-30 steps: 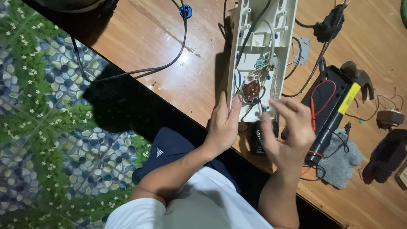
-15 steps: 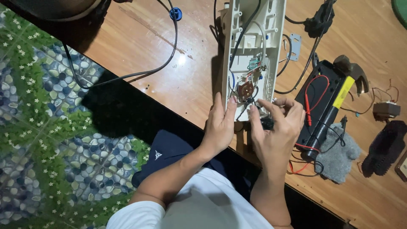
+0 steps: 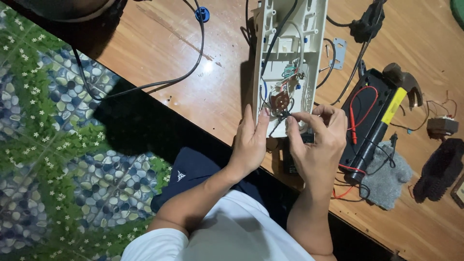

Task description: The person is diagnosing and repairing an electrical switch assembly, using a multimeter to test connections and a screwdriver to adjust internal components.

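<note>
A long white plastic housing (image 3: 290,43) lies open on the wooden table (image 3: 159,53), with wires and a small brown part (image 3: 280,101) inside its near end. My left hand (image 3: 250,142) lies flat against the housing's near left edge, fingers straight. My right hand (image 3: 316,140) is at the near right corner, its thumb and fingers pinched on thin black wires (image 3: 286,115) beside the brown part.
A hammer with a yellow and black handle (image 3: 386,116) lies across a black tool case (image 3: 367,121) with red leads. A grey cloth (image 3: 386,179), a dark knitted item (image 3: 440,169), a black cable (image 3: 193,63) and a blue cap (image 3: 202,13) are nearby. Patterned floor lies left.
My right hand has come in from the right side to the housing's near end and closed its fingers on the wires. My left hand stayed at the housing's edge.
</note>
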